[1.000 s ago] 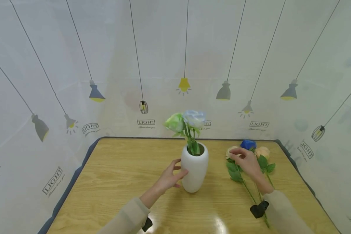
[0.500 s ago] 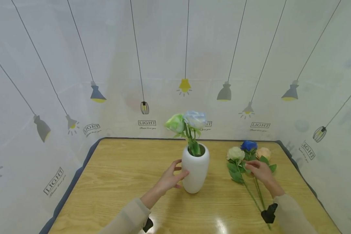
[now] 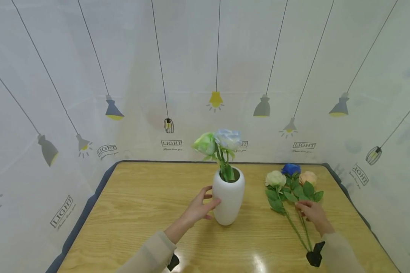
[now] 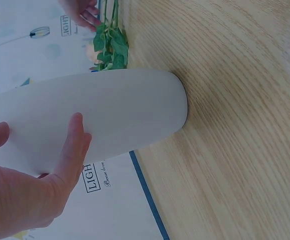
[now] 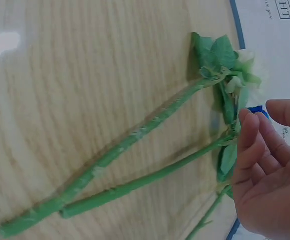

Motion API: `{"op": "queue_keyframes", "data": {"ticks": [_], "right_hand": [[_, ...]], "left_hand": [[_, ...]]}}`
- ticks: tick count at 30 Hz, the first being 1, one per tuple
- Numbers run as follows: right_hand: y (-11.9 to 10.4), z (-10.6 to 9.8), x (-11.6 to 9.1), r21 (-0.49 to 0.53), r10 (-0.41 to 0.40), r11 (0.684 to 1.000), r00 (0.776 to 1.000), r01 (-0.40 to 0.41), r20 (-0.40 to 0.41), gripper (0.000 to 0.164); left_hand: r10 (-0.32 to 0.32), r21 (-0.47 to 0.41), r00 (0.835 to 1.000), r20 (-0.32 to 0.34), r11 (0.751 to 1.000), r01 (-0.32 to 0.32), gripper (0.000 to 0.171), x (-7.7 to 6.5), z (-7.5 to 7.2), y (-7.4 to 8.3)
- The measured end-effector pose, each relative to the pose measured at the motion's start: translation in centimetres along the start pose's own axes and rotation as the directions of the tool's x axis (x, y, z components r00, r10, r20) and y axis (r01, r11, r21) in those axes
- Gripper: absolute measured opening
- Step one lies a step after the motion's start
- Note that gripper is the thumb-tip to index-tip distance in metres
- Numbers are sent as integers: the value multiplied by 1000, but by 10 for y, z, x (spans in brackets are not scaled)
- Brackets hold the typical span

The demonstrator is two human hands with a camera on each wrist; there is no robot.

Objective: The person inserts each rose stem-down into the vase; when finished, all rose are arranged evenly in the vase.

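Observation:
My left hand (image 3: 197, 206) holds the side of a tall white vase (image 3: 228, 201), thumb across its front; the left wrist view shows thumb and fingers against the vase (image 4: 120, 107). A green rose (image 3: 204, 144) and a pale blue rose (image 3: 227, 138) stand in it. To the right lie three more artificial roses: a cream rose (image 3: 275, 179), a blue rose (image 3: 291, 169) and a peach rose (image 3: 308, 177). Over their stems is my right hand (image 3: 312, 214), fingers loosely bent. In the right wrist view a gap separates thumb and fingers of this hand (image 5: 270, 195), and nothing is held.
The wooden table (image 3: 140, 204) has a dark edge along its back and sides. Behind it hangs a pale backdrop (image 3: 191, 57) printed with lamps. The green stems (image 5: 135, 135) of the lying roses point toward the near side of the table.
My right hand has drawn back from the cream rose's bloom, nearer to me and to the right, along the stems. The left hand and vase have stayed put.

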State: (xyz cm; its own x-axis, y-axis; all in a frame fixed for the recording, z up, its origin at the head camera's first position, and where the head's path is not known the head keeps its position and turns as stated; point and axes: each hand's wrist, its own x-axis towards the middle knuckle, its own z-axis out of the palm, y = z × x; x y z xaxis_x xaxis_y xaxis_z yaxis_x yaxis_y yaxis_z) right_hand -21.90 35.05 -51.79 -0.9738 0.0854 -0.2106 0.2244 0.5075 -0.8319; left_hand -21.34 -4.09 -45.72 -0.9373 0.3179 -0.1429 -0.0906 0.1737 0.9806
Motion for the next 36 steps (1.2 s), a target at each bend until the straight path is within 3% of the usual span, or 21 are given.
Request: {"op": "queue_keyframes", "data": {"ticks": [9,17,22,30,36], "right_hand": [[15,12,1,51,23,998,999,-26,45,36],[25,20,1,56,48,997,996,-52,69,42],[33,24,5,59,-8,998,993,1,114,42],[22,39,-1,-28,40,999,999,-40,18,30],[16,41,-1,4,73,997,996,-73,45,37]], "left_hand": [[7,5,1000,-1,1000,-7,69,-1,0,1],[7,16,1000,1,1000,-7,69,0,0,0],[7,13,1000,-2,1000,-7,68,0,0,0],[2,10,1000,-4,1000,-2,68,-1,0,0],[3,-2,1000,0,1000,-3,68,-1,0,0]]}}
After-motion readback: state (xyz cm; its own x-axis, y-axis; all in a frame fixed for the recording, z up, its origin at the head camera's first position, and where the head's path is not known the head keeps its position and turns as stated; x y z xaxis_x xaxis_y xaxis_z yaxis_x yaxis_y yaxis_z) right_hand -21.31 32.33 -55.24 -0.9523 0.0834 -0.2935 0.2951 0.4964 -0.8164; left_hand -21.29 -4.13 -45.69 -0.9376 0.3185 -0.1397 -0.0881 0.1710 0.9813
